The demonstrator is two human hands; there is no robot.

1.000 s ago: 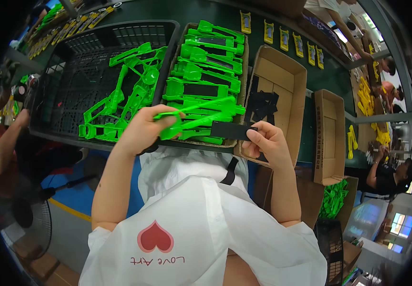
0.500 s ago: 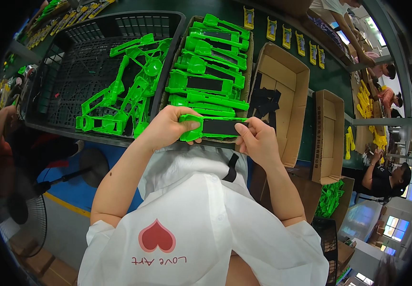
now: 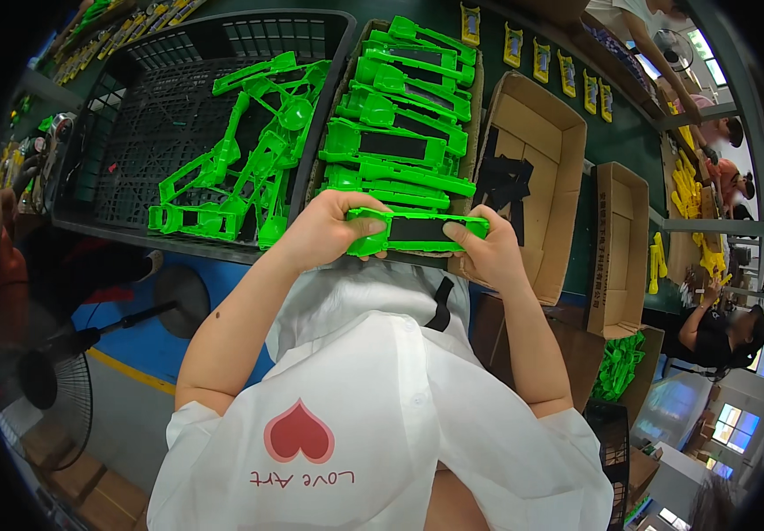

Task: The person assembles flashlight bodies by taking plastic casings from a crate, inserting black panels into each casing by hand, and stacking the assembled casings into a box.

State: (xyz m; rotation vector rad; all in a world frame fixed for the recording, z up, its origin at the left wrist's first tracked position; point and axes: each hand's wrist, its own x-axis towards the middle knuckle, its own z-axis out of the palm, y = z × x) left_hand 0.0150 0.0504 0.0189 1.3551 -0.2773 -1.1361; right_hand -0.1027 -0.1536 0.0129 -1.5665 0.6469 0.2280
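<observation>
Between my hands, close to my body, is a green plastic housing (image 3: pixel 399 248) with a black rectangular strip (image 3: pixel 417 231) lying flat in its middle. My left hand (image 3: pixel 322 232) is closed on the wider left end, thumb on top. My right hand (image 3: pixel 495 254) grips the narrower right end, its thumb pressing at the strip's end. Just beyond, a shallow cardboard box holds a row of similar green housings (image 3: pixel 439 147), several with black strips in them. To the right, loose black strips (image 3: pixel 504 181) lie in an open cardboard box (image 3: pixel 560 146).
On the left a black plastic crate (image 3: pixel 125 232) holds jumbled green parts (image 3: pixel 289 115). Another narrow cardboard box (image 3: pixel 622 252) stands further right. Yellow pieces (image 3: pixel 541 60) line the green table's far side. A fan (image 3: pixel 54 389) stands lower left; other people work at the right.
The black strip now lies flat within the housing, where its right end was between my right fingers before. My right hand has shifted onto the housing's right end. The whole view has shifted slightly.
</observation>
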